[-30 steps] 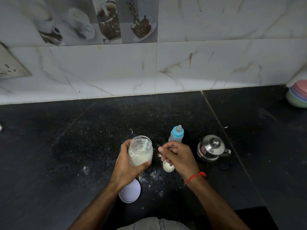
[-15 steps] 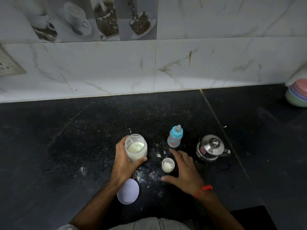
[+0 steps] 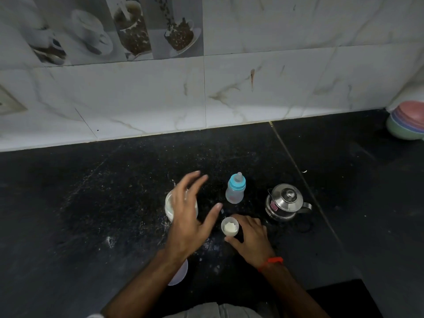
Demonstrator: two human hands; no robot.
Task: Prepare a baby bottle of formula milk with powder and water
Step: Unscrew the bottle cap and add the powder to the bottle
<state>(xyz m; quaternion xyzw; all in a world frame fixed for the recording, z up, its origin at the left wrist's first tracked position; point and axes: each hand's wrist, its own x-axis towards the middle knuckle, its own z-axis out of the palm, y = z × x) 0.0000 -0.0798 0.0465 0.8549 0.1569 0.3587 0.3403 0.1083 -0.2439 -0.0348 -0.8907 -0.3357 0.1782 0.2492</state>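
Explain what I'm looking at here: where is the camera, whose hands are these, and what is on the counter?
The one view comes from a camera worn on a person's head, looking down at a black counter. The left hand hovers open over a glass jar of powder; the right hand touches a small cup of powder. Nothing is lifted. Behind stand a capped baby bottle and a steel kettle. A white lid lies under the left wrist.
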